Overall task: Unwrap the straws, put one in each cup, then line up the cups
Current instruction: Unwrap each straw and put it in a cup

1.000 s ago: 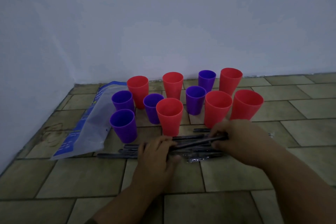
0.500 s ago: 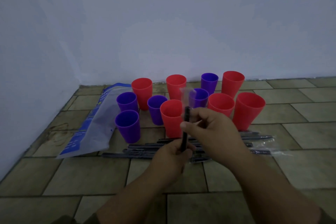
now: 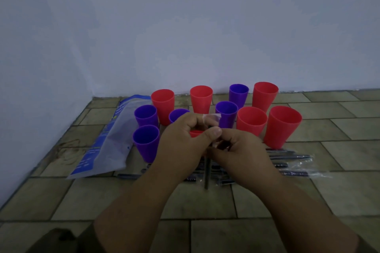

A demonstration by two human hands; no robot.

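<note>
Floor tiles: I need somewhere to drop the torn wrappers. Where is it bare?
Bare tiles lie right of the rightmost red cup and the wrapped straws; more lie in front of the plastic bag, at near left. It is crowded around the cups and where the straws run under the left hand and right hand.

I face a plain, pale bluish wall (image 3: 205, 26) that meets a side wall (image 3: 30, 88) on my left — below, a floor (image 3: 339, 129) of greenish-brown tiles in staggered rows, dimly lit.
</note>
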